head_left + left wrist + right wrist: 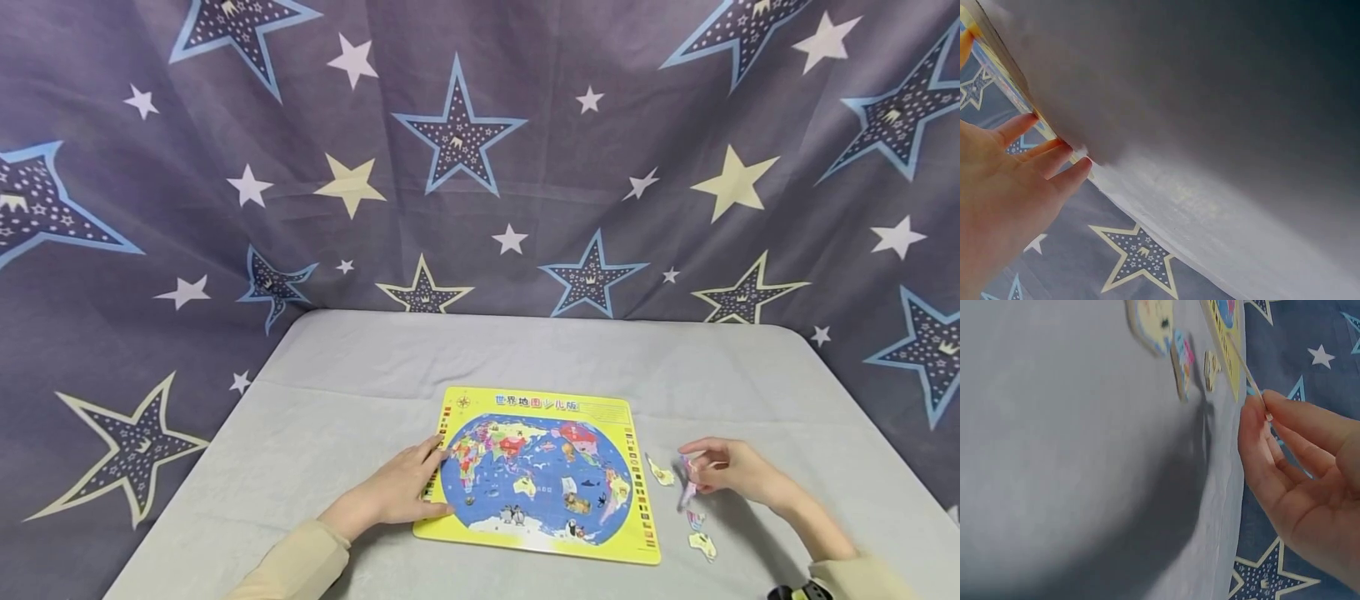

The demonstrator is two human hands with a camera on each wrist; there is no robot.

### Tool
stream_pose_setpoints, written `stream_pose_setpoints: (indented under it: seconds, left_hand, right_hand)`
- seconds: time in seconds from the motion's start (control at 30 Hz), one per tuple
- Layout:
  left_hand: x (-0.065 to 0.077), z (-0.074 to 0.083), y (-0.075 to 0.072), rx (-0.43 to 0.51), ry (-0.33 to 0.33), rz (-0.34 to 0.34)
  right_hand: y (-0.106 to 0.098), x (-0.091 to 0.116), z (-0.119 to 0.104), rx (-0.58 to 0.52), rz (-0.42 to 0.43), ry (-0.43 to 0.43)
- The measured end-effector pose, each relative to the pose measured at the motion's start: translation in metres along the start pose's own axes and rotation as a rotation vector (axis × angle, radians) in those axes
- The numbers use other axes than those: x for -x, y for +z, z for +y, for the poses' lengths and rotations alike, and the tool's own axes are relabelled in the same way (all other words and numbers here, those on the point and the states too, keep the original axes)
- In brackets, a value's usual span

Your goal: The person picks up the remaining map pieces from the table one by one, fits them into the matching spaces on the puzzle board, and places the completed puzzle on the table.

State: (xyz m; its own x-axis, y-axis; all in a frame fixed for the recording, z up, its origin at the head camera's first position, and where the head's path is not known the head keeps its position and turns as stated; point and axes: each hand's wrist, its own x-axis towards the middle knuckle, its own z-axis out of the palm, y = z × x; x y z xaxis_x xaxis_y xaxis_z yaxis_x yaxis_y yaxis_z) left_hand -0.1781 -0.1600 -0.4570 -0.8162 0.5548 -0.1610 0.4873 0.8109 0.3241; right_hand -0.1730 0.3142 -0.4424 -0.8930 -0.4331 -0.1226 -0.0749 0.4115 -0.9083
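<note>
"Starry curtain (517, 275) hangs behind that grey-covered table (360, 358). What shows from the head?"

"The left hand (401, 485) grips nothing; its spread fingers rest on the world-map board (615, 553), just to its right. The right hand (738, 472) pinches a pinkish piece (687, 492), partly hidden by its fingers. One loose piece (662, 475) lies left of that hand, two more pieces (703, 547) on its near side."

"And at the left wrist?"

"Fingertips touch the board's edge; the thumb is nearly cut off, the tabletop beyond murky."

"Right wrist?"

"That held piece is edge-on between thumb and fingers; I can't make out its picture. Another is cut off above."
</note>
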Motion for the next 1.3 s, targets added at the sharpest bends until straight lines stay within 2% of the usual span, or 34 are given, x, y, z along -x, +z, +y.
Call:
stream_pose_setpoints:
  seconds: [0.23,0.63,1.3]
  left_hand:
    - [0.001,0.001,0.000,0.013,0.007,0.003]
    - [0.001,-0.001,0.001,0.005,0.008,0.007]
    - [0.000,0.000,0.001,0.005,0.010,0.005]
  right_hand:
    - [0.012,-0.009,-0.008,-0.004,-0.055,0.011]
    - [0.027,-0.021,-0.017,-0.012,-0.066,0.072]
    - [0.045,-0.028,-0.022,-0.029,-0.096,0.069]
